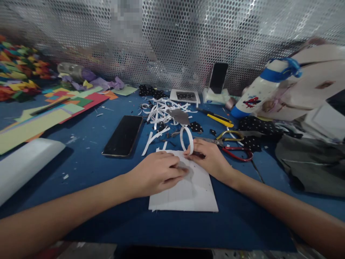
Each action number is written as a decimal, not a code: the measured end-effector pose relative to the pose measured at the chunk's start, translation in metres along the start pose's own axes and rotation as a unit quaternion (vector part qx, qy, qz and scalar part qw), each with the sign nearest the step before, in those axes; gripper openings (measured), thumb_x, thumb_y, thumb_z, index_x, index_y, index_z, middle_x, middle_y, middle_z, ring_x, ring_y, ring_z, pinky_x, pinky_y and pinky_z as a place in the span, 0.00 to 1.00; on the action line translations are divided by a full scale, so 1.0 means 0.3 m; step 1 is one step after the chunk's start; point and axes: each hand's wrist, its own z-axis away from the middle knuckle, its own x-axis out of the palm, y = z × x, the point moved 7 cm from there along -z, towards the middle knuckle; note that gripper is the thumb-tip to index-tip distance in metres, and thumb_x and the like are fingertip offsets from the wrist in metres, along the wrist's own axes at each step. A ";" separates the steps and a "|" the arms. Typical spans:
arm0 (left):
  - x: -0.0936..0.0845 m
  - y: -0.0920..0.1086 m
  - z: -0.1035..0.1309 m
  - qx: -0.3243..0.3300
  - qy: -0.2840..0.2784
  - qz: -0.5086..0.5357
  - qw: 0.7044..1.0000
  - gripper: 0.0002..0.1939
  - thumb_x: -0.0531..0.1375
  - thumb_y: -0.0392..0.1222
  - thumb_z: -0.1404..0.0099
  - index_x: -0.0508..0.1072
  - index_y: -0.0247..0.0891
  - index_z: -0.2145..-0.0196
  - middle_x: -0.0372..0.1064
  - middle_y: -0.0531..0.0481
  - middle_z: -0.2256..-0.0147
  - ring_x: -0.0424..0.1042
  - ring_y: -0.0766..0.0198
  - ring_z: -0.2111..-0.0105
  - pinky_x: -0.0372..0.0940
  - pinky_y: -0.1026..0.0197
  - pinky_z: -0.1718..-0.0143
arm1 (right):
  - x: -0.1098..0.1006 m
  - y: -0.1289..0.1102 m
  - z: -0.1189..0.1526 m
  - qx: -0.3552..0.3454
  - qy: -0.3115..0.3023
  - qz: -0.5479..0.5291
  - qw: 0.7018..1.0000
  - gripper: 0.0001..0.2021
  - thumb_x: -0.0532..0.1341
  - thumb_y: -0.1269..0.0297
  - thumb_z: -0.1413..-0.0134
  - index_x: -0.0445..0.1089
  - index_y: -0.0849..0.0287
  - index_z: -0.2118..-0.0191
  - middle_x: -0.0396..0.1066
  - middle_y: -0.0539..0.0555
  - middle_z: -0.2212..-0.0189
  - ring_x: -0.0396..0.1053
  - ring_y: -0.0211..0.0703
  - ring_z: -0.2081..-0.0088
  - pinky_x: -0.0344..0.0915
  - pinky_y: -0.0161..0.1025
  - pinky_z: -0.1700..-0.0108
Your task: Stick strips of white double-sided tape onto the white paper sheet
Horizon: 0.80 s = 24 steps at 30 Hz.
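A white rectangular sheet of card (185,196) lies flat on the blue table in front of me. My left hand (161,171) rests on its left part, fingers stretched out toward the right and nothing visible in them. At the card's upper edge my right hand (211,158) is closed on a thin white ring that looks like a narrow roll of tape (192,140). This ring stands upright on its rim, its lower edge at my fingertips. Beside the right hand lie scissors with red and gold handles (237,153), their blades partly hidden behind the hand.
Curled white paper strips (164,109) lie beyond the card, near a yellow cutter (219,120). A black phone (124,136) is at left, with coloured paper (54,117) behind it. To the right are a white-and-blue bottle (254,95), a pale bag (312,79) and dark fabric (312,165).
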 end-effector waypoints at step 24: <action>0.023 0.003 0.007 -0.042 -0.024 -0.037 0.998 0.18 0.48 0.42 0.26 0.71 0.42 0.46 0.67 0.49 0.70 0.67 0.62 0.69 0.63 0.59 0.70 | 0.012 0.044 -0.031 0.062 -0.025 0.026 0.997 0.04 0.65 0.66 0.45 0.76 0.57 0.63 0.72 0.51 0.66 0.70 0.41 0.65 0.62 0.36 0.65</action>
